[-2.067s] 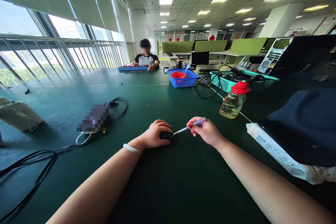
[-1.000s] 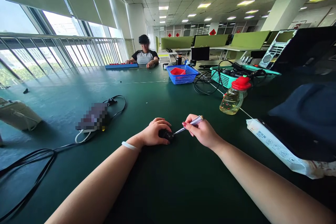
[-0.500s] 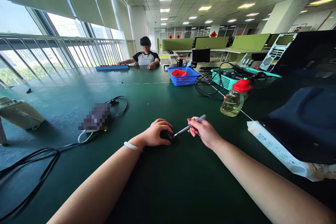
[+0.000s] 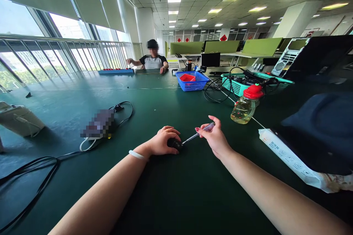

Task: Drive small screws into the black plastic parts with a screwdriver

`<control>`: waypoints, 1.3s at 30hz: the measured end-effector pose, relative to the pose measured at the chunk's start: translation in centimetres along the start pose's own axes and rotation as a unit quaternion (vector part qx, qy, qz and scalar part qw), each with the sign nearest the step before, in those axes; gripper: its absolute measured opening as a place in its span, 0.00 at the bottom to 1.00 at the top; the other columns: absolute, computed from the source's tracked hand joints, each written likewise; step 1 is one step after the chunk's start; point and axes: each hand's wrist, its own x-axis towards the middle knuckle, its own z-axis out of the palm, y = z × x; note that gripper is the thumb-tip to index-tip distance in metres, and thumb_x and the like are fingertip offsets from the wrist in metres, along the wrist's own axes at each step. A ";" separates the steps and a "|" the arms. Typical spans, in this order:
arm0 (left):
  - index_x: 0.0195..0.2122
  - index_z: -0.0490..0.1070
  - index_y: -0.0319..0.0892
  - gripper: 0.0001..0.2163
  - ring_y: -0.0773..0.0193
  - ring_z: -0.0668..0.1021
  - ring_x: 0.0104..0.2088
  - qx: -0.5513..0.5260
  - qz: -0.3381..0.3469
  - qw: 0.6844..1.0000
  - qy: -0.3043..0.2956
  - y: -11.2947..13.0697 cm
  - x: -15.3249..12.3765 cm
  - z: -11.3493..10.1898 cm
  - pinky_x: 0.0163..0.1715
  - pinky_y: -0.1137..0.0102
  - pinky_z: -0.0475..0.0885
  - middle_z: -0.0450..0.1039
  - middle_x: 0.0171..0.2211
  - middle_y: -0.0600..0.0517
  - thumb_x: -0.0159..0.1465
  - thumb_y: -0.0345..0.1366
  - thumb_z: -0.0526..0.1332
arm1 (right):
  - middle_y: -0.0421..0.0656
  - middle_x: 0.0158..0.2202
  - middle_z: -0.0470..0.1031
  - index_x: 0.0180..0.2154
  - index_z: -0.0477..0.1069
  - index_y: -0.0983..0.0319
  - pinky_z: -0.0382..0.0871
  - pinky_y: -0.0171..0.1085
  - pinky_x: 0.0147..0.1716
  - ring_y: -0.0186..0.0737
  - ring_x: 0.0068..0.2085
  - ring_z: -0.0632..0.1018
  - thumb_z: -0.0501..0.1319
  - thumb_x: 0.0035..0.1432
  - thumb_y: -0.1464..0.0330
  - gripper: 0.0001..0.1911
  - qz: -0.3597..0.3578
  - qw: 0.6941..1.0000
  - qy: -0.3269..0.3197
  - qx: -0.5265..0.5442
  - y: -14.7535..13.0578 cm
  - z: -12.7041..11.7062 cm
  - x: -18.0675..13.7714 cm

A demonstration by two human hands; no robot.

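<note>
My left hand (image 4: 163, 142), a pale band at its wrist, grips a small black object (image 4: 176, 144) against the dark green tabletop. Fingers cover part of it, so its exact kind is unclear; light specks show on its exposed face. In my right hand (image 4: 215, 137) is a screwdriver (image 4: 193, 137) with a clear handle and a thin metal shaft. Its shaft slants down to the left, and the tip meets the right end of the black object. My right index finger is raised off the handle, while the thumb and other fingers hold it.
Right of my hands stand a red-lidded bottle (image 4: 242, 109) and a white packet (image 4: 289, 158) beside dark cloth. Blue (image 4: 193, 85) and teal baskets (image 4: 238, 87) are farther back. A blurred device (image 4: 99, 123) with cables lies left. Across the table sits another person (image 4: 153, 60) by a blue tray.
My right index finger has lifted and straightened above the screwdriver handle. The tip stays at the black object, which my left hand still holds. The person opposite has raised one hand above the blue tray.
</note>
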 end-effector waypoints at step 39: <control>0.43 0.77 0.48 0.19 0.46 0.66 0.61 0.001 0.003 1.000 -0.009 -0.2 0.0 0.1 0.62 0.50 0.57 0.73 0.54 0.47 0.50 0.42 0.74 | 0.39 0.37 0.79 0.45 0.69 0.56 0.73 0.54 0.51 0.41 0.34 0.82 0.70 0.52 0.58 0.20 -0.087 0.992 -0.021 0.092 -1.8 -0.6 0.3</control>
